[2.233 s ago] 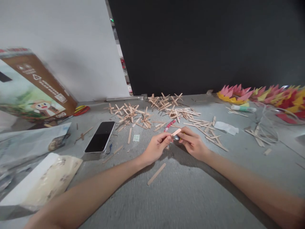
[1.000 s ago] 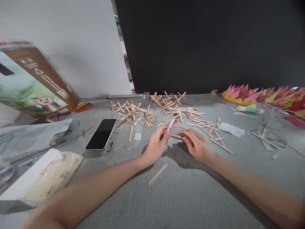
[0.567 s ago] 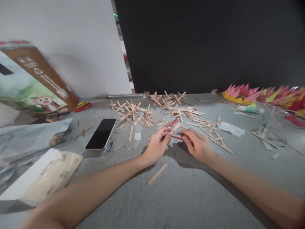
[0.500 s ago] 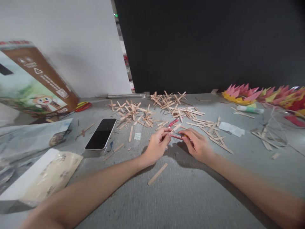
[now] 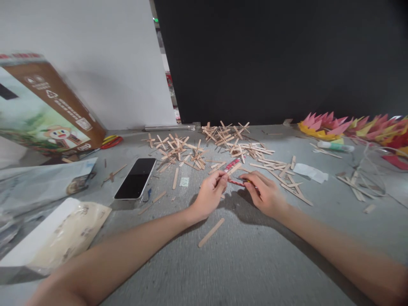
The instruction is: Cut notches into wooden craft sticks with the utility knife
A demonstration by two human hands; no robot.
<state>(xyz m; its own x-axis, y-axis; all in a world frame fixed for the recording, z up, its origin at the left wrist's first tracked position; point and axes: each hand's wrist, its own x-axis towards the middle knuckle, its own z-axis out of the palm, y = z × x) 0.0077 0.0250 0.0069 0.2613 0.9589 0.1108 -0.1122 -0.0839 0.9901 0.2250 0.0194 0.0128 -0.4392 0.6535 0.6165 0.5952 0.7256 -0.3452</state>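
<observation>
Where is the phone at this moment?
In the head view, the phone lies screen up, left of the left hand, with the small square on its right and the packet at its lower left.

1 head cam, 1st-pers. POV, fwd & down, close over tabletop (image 5: 165, 263), black panel (image 5: 270, 63) at back.

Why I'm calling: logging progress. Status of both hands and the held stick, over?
Left hand: grip closed on wooden stick. Right hand: grip closed on small yellow item, kind unclear. Loose sticks scattered beyond; red-patterned strip between hands.
</observation>
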